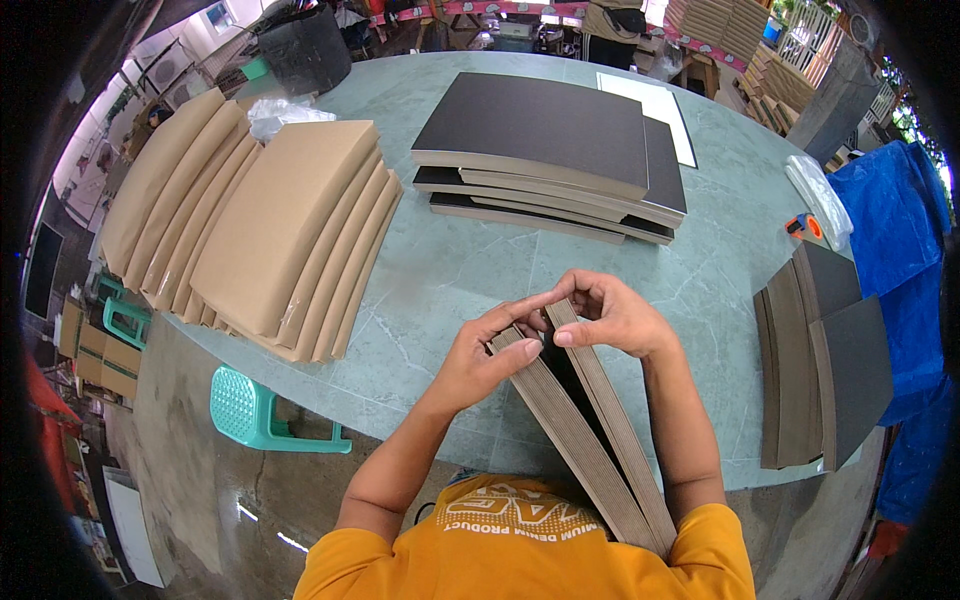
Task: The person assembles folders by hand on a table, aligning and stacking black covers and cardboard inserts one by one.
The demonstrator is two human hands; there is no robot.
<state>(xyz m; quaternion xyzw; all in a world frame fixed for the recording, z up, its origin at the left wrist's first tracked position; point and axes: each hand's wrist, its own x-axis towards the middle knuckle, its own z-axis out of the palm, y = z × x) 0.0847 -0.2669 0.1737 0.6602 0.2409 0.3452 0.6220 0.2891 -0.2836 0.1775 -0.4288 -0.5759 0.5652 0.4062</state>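
A thick stack of grey-brown boards with black faces stands on edge in front of me, parted in two. My left hand [495,345] is closed on the top corner of the left bundle of boards [575,455], its thumb over the edges. The thinner right bundle of boards [612,420] is pinched at its top corner by my right hand [608,318]. A dark gap lies between the bundles, and my fingertips meet above it. The lower ends lean against my yellow shirt.
Black-topped board stacks [540,130] lie at the far middle, beside a white sheet [660,110]. Brown paper-wrapped packs [285,220] fill the left. More dark boards [850,370] stand at the right, near an orange tape dispenser [805,227]. A green stool [245,405] stands below the table [420,300].
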